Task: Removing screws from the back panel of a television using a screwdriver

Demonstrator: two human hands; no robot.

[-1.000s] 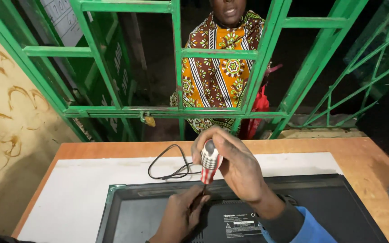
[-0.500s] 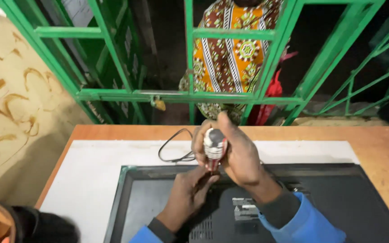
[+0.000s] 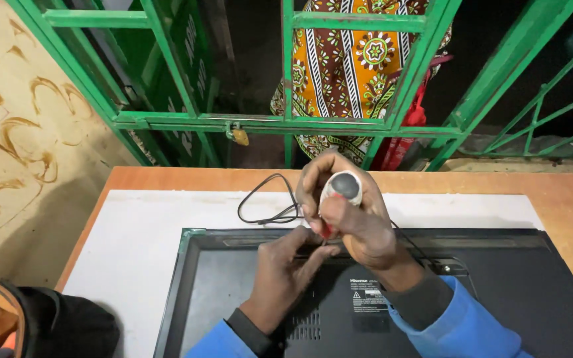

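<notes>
Compared with a second ago, the view has dipped and drawn nearer, so both hands now sit mid-picture over the black back panel (image 3: pixel 499 285) of a flat screen lying face down. Right hand (image 3: pixel 356 225) is wrapped around a screwdriver (image 3: pixel 341 195), upright, its grey cap toward the camera and a red band showing under the fingers. Left hand (image 3: pixel 286 272) lies on the panel, fingertips pinched together at the tool's tip near the panel's upper edge; whether a screw is between them cannot be told.

Done well, this step probably wants the shaft kept plumb, steady downward pressure, and the left fingertips guiding the tip so it does not slip across the plastic.

On the panel just below the hands sits a small rectangular white-printed label (image 3: pixel 369 298). A black cable (image 3: pixel 263 202) loops on the white sheet (image 3: pixel 134 252) covering the wooden worktop (image 3: pixel 565 199). Beyond stand green bars (image 3: pixel 286 122) with a small brass padlock (image 3: pixel 239 136), and behind them a person in a patterned orange garment (image 3: pixel 353 73).
</notes>
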